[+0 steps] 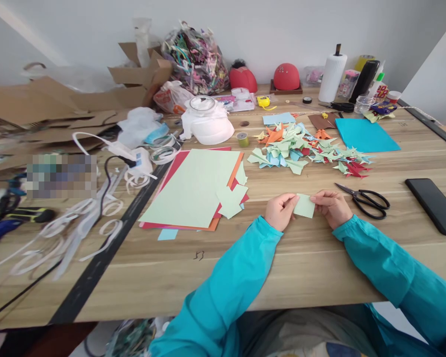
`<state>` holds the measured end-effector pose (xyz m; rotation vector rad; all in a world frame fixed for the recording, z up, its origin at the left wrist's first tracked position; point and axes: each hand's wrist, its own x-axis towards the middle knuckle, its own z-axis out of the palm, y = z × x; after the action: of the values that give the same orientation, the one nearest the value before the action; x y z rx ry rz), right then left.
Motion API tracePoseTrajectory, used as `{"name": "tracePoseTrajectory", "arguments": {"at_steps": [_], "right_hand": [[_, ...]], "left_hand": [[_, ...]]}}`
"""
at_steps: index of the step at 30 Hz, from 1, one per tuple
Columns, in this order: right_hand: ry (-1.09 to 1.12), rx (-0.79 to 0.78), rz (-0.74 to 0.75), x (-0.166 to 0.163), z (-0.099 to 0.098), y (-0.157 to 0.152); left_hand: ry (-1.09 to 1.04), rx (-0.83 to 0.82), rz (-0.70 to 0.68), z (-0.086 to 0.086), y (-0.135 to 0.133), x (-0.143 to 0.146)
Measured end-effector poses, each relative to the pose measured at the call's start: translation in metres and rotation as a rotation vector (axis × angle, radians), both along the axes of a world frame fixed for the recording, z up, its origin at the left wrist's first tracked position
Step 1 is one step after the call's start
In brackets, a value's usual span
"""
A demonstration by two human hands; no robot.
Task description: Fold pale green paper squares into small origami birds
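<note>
A small pale green square of paper [304, 206] is held up between my two hands, just above the table. My left hand [280, 210] pinches its left edge between thumb and fingers. On the other side, my right hand [331, 206] pinches the upper right corner. Black-handled scissors [367, 199] lie just right of my right hand, blades pointing up and left. To the left is a stack of large coloured sheets, pale green on top [193, 188], with smaller green pieces [232, 201] at its right edge. Beyond my hands lies a pile of folded paper cranes [290, 144] in green, orange, blue and red.
A black phone [434, 206] rests at the right. Behind the cranes are a turquoise sheet [367, 135] and a yellow tape measure [265, 102]. A thread spool [242, 139] stands beyond the stack. White strips and a power strip [139, 161] clutter the left, near cardboard boxes [144, 74].
</note>
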<state>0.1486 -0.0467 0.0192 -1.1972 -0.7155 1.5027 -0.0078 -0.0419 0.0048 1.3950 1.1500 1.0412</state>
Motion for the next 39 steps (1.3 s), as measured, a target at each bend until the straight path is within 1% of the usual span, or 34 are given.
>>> {"name": "tracePoseTrajectory", "arguments": {"at_steps": [4, 5, 8, 12, 15, 19, 22, 25, 29, 34, 39], "right_hand": [[0.024, -0.016, -0.02, 0.0, 0.001, 0.0], [0.031, -0.015, -0.028, -0.001, 0.001, -0.001], [0.04, -0.011, -0.042, -0.002, 0.001, -0.002], [0.01, 0.001, -0.027, -0.003, -0.001, -0.002], [0.001, 0.027, -0.007, -0.002, -0.002, -0.002], [0.067, 0.046, 0.042, 0.001, -0.003, -0.002], [0.108, 0.06, 0.083, 0.004, -0.004, -0.002], [0.076, 0.092, 0.095, 0.004, -0.005, -0.003], [0.026, 0.142, 0.076, 0.001, -0.005, -0.004], [0.018, 0.173, 0.056, 0.0, -0.003, -0.004], [-0.01, 0.198, 0.055, 0.002, -0.004, -0.004]], "left_hand": [[0.014, 0.094, -0.012, -0.005, 0.001, 0.0], [-0.006, 0.087, -0.032, -0.005, 0.001, 0.0], [-0.054, -0.001, -0.075, -0.005, 0.0, 0.002], [-0.061, -0.025, -0.052, -0.001, -0.001, 0.001], [-0.086, -0.047, -0.067, 0.001, 0.0, 0.0], [-0.125, -0.071, -0.057, 0.003, 0.001, -0.002], [-0.14, -0.064, -0.018, 0.004, 0.002, -0.004], [-0.139, -0.043, 0.0, 0.005, 0.003, -0.006], [-0.126, -0.008, -0.011, 0.003, 0.003, -0.007], [-0.122, 0.022, -0.027, 0.001, 0.004, -0.008], [-0.138, -0.003, -0.035, 0.004, 0.003, -0.009]]}}
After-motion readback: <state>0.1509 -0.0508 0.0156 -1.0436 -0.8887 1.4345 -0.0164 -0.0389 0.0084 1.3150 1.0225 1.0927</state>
